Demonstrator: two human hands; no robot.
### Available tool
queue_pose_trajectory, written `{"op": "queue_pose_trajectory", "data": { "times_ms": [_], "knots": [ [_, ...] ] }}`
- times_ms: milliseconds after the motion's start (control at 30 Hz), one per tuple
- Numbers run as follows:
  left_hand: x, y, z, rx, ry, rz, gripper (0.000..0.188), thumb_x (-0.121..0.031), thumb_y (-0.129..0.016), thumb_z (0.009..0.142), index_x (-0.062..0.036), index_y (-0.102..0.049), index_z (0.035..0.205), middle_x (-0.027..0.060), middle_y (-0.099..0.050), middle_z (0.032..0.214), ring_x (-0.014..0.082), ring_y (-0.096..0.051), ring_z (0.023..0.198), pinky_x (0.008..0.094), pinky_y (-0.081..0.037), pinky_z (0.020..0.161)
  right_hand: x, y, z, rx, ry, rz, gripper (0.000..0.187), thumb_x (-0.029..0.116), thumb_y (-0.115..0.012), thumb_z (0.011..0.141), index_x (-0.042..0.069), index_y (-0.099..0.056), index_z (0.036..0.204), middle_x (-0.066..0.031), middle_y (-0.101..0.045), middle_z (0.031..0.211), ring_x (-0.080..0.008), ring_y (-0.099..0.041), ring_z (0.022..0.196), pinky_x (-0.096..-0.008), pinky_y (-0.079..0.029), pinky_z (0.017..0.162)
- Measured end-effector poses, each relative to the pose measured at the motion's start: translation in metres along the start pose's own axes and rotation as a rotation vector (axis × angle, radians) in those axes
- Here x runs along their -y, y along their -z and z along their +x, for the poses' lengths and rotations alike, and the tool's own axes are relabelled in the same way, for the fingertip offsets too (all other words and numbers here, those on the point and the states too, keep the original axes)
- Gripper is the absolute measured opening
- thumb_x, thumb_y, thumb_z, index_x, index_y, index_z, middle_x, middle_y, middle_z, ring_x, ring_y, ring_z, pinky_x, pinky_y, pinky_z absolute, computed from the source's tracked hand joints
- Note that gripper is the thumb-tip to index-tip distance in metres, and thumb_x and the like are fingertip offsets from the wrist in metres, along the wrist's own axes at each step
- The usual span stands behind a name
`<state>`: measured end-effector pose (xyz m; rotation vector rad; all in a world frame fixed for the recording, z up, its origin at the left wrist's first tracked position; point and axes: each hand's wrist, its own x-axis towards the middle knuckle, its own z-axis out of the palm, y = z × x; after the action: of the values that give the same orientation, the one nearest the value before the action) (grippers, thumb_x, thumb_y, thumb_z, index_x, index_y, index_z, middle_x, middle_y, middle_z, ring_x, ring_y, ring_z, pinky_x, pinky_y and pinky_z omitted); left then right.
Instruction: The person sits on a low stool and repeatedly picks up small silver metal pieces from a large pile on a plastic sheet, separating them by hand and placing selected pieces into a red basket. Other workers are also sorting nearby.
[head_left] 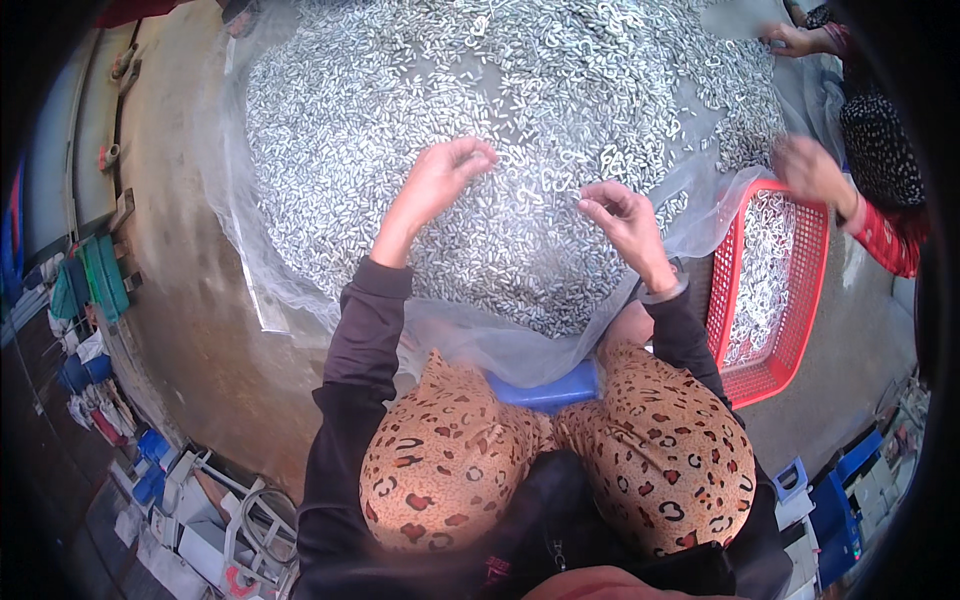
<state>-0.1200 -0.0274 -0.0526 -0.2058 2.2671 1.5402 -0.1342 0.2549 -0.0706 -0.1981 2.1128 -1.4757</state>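
A wide layer of small silvery-grey oblong pieces point(340, 170) lies spread on a translucent mesh sheet point(465, 335) in front of my knees. Over the middle of it my left hand point(440, 180) hovers with fingers bent and drawn together; what they hold, if anything, is too small to make out. My right hand point(625, 225) is to its right, thumb and forefinger closed at a small white curved piece point(562, 187). More white curved pieces point(612, 160) lie on the grey layer just beyond that hand.
A red perforated plastic basket point(793, 350) with many white curved pieces stands at my right. Another person's hands point(812, 172) reach in from the right, one beside the basket. Under the mesh between my knees shows something blue point(550, 390). Machine frames and cables point(235, 510) stand at lower left.
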Motion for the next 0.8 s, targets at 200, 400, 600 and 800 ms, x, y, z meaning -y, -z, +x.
{"op": "queue_pose_trajectory", "data": {
  "times_ms": [200, 400, 600, 800],
  "knots": [
    [0.015, -0.049, -0.004, -0.16, -0.239, 0.669, 0.032, -0.017, -0.068, 0.08, -0.0141, -0.063, 0.112, 0.009, -0.057, 0.12, 0.029, -0.052, 0.114, 0.04, -0.045, 0.092, 0.001, -0.006, 0.002, 0.047, -0.22, 0.579, 0.022, 0.005, -0.069, 0.082, 0.001, -0.054, 0.098, -0.0093, -0.065, 0.087, -0.0144, -0.063, 0.074, -0.0263, -0.051, 0.066],
    [0.015, -0.079, 0.009, 0.039, -0.198, 0.814, 0.026, -0.017, -0.066, 0.08, -0.0102, -0.064, 0.105, 0.01, -0.062, 0.099, 0.0315, -0.061, 0.085, 0.0426, -0.05, 0.075, 0.0, -0.001, -0.002, 0.145, -0.253, 0.703, 0.056, 0.002, -0.067, 0.082, 0.0, -0.043, 0.132, -0.0113, -0.065, 0.095, -0.0135, -0.061, 0.081, -0.0249, -0.05, 0.067],
    [-0.014, -0.044, 0.001, 0.037, -0.017, 0.064, 0.027, -0.018, -0.058, 0.09, -0.0098, -0.062, 0.115, -0.0015, -0.052, 0.07, 0.0111, -0.05, 0.065, 0.0275, -0.041, 0.06, 0.008, 0.004, -0.006, 0.043, -0.26, 0.352, 0.084, -0.006, -0.068, 0.076, 0.009, -0.026, 0.146, -0.0112, -0.055, 0.109, -0.0109, -0.057, 0.081, -0.0241, -0.05, 0.071],
    [-0.023, -0.043, -0.002, 0.244, 0.124, -0.547, 0.028, -0.013, -0.051, 0.092, -0.0013, -0.06, 0.116, -0.0016, -0.056, 0.079, 0.0073, -0.05, 0.071, 0.0231, -0.043, 0.067, 0.008, 0.007, -0.012, -0.027, -0.194, 0.267, 0.102, -0.008, -0.07, 0.073, 0.013, -0.007, 0.15, -0.016, -0.051, 0.112, -0.0116, -0.058, 0.075, -0.0242, -0.051, 0.067]
  ]
}}
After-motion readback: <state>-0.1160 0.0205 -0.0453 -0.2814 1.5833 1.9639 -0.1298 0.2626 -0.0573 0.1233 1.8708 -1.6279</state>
